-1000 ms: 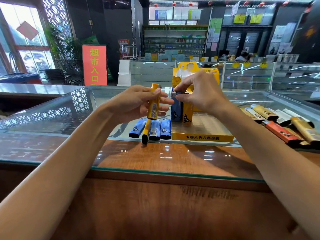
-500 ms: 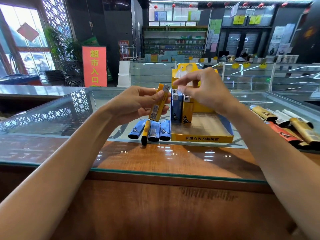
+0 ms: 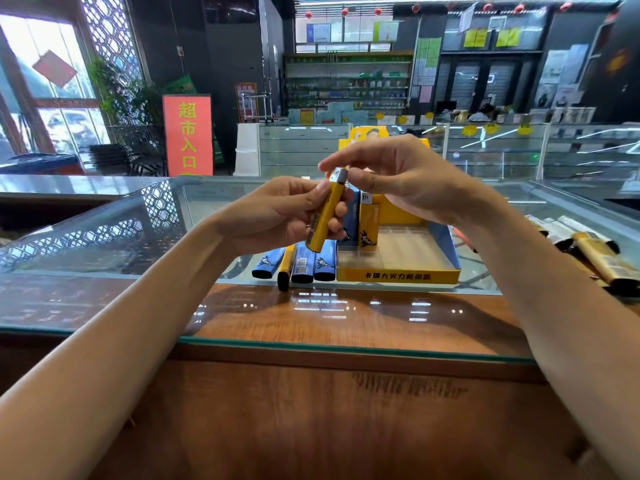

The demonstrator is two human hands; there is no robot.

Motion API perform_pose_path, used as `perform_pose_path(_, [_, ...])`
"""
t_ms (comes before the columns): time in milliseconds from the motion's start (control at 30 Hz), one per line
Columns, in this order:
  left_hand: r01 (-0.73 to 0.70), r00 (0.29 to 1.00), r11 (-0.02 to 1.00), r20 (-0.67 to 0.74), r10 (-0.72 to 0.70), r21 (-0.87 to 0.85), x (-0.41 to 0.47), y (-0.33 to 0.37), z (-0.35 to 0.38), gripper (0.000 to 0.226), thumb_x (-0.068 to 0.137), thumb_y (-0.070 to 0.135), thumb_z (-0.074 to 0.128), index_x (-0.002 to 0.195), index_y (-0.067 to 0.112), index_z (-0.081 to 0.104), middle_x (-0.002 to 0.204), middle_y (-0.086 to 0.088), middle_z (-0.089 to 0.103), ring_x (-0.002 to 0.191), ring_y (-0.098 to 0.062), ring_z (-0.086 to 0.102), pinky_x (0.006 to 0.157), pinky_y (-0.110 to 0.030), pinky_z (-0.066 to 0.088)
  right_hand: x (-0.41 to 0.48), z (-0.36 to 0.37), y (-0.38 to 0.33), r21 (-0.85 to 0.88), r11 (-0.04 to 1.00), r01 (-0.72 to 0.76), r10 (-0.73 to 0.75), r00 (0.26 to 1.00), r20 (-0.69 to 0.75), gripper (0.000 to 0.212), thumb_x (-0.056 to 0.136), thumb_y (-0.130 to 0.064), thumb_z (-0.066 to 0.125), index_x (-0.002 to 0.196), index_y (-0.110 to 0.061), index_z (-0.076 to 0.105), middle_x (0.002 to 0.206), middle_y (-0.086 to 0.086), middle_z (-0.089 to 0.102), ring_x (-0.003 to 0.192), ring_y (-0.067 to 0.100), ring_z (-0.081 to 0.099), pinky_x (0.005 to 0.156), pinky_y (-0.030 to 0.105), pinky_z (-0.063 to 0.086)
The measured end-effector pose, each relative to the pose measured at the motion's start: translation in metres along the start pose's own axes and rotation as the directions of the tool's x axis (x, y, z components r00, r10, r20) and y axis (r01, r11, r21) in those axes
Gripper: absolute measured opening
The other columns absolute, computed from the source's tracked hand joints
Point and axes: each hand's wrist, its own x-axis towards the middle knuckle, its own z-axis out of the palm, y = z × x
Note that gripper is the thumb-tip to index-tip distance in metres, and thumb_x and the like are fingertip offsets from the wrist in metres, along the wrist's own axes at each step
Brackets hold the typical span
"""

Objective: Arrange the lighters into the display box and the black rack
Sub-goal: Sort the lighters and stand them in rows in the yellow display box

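Your left hand [image 3: 277,216] gripped the yellow lighter [image 3: 325,220] above the bench [image 3: 311,323], beside the display box [image 3: 398,276]. Right hand [image 3: 408,178] fingers pinched its cap. A fumbled handover could've toppled the standing lighters [image 3: 367,223].

right hand [image 3: 408,181] is covering the back panel of the display box [image 3: 398,276]; yellow lighter [image 3: 327,213] is masking part of a blue lighter [image 3: 352,216]; gold lighters [image 3: 602,258] are running off-frame.
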Motion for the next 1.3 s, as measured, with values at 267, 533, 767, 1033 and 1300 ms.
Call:
perform_pose_path(267, [0.068, 0.894, 0.89, -0.423, 0.147, 0.452, -0.011, 0.009, 0.0, 0.033, 0.091, 0.029, 0.048, 0.106, 0.006, 0.064, 0.097, -0.01, 0.069, 0.086, -0.018, 0.066, 0.077, -0.03, 0.056, -0.003, -0.013, 0.002, -0.149, 0.989, -0.017, -0.015, 0.977, -0.214, 0.009, 0.084, -0.019, 0.061, 0.092, -0.015, 0.064, 0.088, 0.001, 0.064, 0.085, 0.011, 0.06, 0.077, 0.02, 0.051])
perform_pose_path(533, [0.534, 0.794, 0.446, -0.607, 0.025, 0.718, -0.037, -0.008, 0.008, 0.025, 0.077, 0.027, 0.074, 0.085, 0.007, 0.062, 0.075, -0.01, 0.062, 0.064, -0.015, 0.054, 0.055, -0.02, 0.041, -0.024, -0.041, 0.008, -0.407, 0.9, -0.158, 0.046, 0.961, -0.272, 0.014, 0.082, -0.021, 0.065, 0.094, -0.014, 0.066, 0.088, 0.004, 0.066, 0.086, 0.018, 0.059, 0.073, 0.022, 0.05])
perform_pose_path(767, [0.721, 0.614, 0.263, -0.767, 0.186, 0.641, -0.023, -0.021, 0.015, 0.049, 0.074, 0.059, 0.065, 0.072, 0.014, 0.047, 0.074, -0.008, 0.055, 0.069, -0.023, 0.055, 0.071, -0.038, 0.049, -0.021, -0.028, 0.013, -0.529, 0.832, -0.164, 0.025, 0.965, -0.26, 0.019, 0.081, -0.022, 0.07, 0.094, -0.008, 0.071, 0.09, 0.01, 0.069, 0.084, 0.024, 0.06, 0.073, 0.032, 0.048])
perform_pose_path(1033, [0.792, 0.609, -0.02, -0.793, -0.026, 0.61, -0.004, -0.013, 0.038, 0.054, 0.08, 0.063, 0.054, 0.066, 0.013, 0.038, 0.064, -0.002, 0.043, 0.058, -0.015, 0.037, 0.048, -0.028, 0.025, -0.014, -0.01, 0.017, -0.579, 0.797, -0.17, -0.041, 0.942, -0.333, 0.023, 0.079, -0.024, 0.073, 0.096, -0.008, 0.073, 0.091, 0.007, 0.069, 0.081, 0.014, 0.059, 0.069, 0.023, 0.046])
perform_pose_path(1300, [0.807, 0.588, 0.017, -0.801, -0.111, 0.59, -0.004, -0.004, 0.045, 0.049, 0.08, 0.056, 0.06, 0.067, 0.012, 0.043, 0.059, -0.001, 0.041, 0.053, -0.013, 0.035, 0.047, -0.027, 0.023, -0.014, -0.007, 0.018, -0.601, 0.782, -0.165, -0.066, 0.937, -0.343, 0.016, 0.081, -0.017, 0.073, 0.092, -0.007, 0.074, 0.09, 0.009, 0.071, 0.076, 0.011, 0.056, 0.068, 0.022, 0.043])
